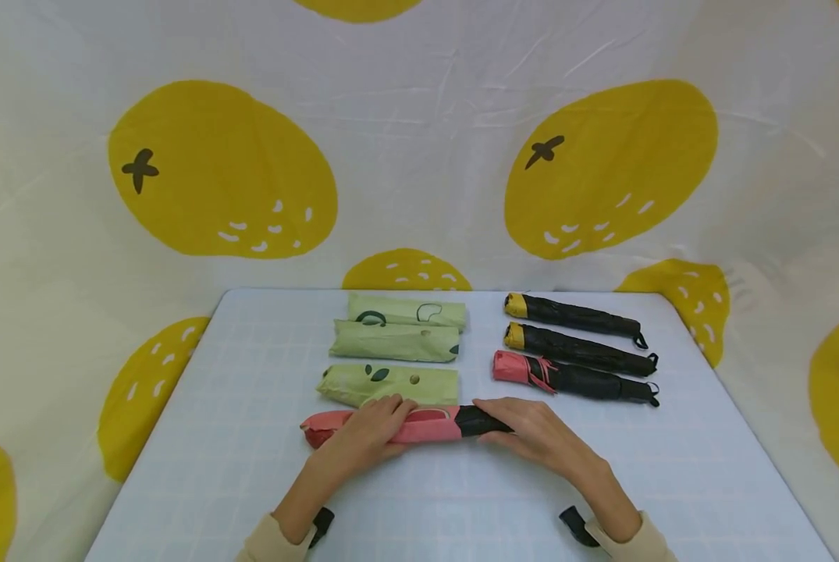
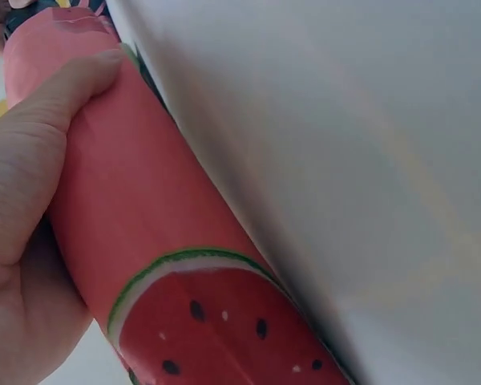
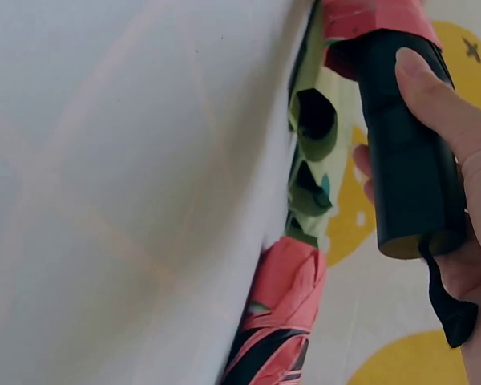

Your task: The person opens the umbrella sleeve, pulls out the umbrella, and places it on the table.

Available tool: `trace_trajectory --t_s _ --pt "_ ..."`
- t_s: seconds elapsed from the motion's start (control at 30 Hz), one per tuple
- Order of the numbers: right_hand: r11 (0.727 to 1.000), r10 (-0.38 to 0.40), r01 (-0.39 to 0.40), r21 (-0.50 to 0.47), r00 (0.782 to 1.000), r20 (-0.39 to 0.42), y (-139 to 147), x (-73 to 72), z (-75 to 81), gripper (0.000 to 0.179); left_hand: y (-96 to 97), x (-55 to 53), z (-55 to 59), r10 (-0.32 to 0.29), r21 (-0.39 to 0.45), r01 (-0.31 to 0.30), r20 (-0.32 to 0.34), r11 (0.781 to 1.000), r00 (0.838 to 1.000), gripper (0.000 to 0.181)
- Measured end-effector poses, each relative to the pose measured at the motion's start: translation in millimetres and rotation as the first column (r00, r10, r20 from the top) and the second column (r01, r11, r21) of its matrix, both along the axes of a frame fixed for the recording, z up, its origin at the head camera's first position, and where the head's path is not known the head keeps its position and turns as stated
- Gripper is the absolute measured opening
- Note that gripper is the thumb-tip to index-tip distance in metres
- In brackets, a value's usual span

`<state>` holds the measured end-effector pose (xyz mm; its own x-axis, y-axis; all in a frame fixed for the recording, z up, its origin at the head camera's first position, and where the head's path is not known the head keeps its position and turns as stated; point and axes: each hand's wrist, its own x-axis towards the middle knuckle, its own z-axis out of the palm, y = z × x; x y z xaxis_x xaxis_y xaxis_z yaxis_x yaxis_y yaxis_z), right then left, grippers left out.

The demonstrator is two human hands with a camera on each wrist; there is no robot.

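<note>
A pink umbrella sleeve (image 1: 436, 431) with a watermelon print lies crosswise near the front of the table. My left hand (image 1: 366, 429) grips it around its middle, the thumb (image 2: 84, 80) along its side. Out of the sleeve's right end sticks the black handle (image 3: 409, 152) of a folded umbrella, a short wrist strap (image 3: 449, 313) hanging from it. My right hand (image 1: 531, 429) holds this handle between thumb and fingers. The rest of that umbrella is hidden inside the sleeve.
Several green sleeves (image 1: 394, 342) lie in a column just behind my left hand. To their right are two black umbrellas with yellow ends (image 1: 581, 349) and one with a pink end (image 1: 574, 378). A fruit-patterned cloth (image 1: 419, 156) hangs behind the white table (image 1: 250, 375).
</note>
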<state>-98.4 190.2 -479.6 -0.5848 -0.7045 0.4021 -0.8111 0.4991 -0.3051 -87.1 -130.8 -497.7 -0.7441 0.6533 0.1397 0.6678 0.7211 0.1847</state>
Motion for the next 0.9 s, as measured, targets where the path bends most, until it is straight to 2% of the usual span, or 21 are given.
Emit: trace_trajectory --t_s 0.1,0.23,0.43,0.63,0.9 --pt "1.0 -0.009 0.009 0.008 1.0 0.028 0.9 -0.3 -0.8 0.056 -0.6 0.9 1.0 -0.015 -0.004 0.015 -0.001 1.0 1.0 0.052" --pt "0.997 -0.022 0.019 0.076 0.999 0.04 -2.2 0.0 -0.9 0.053 0.5 2.4 1.6 -0.021 -0.017 0.021 -0.002 1.0 1.0 0.051" --pt "0.987 -0.034 0.028 0.155 0.999 0.034 -14.8 1.7 -3.7 0.063 6.3 2.0 3.7 -0.016 -0.054 0.015 -0.01 0.998 1.0 0.054" --pt "0.988 -0.026 0.028 0.15 1.0 -0.016 -18.1 2.3 -7.0 0.066 10.4 1.2 4.5 -0.012 -0.057 0.011 -0.018 0.998 1.0 0.053" --pt "0.995 -0.024 0.027 0.091 0.999 -0.033 -3.6 0.6 -4.7 0.065 3.1 0.6 4.8 0.019 0.015 -0.019 0.036 1.0 0.999 0.057"
